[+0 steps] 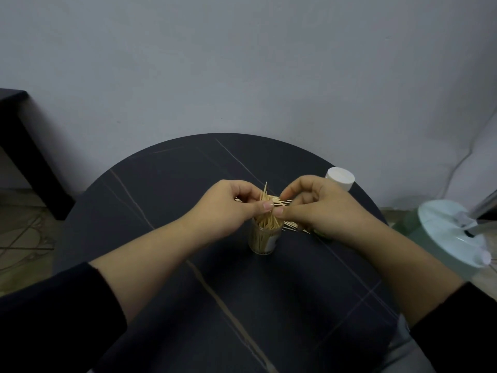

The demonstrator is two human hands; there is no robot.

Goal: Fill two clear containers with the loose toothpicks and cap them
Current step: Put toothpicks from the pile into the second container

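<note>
Above the upright container (263,239) I am seeing the left hand (231,203) and right hand (317,205) both pinching a toothpick bundle (265,196) sticking from its mouth, with loose toothpicks (291,226) lying just behind it.

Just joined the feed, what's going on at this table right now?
A person is filling a clear container, upright on the dark round table. The left hand and the right hand both pinch a bundle of toothpicks sticking out of its open mouth. More loose toothpicks lie on the table behind it, and a white cap shows beyond the right hand.
</note>
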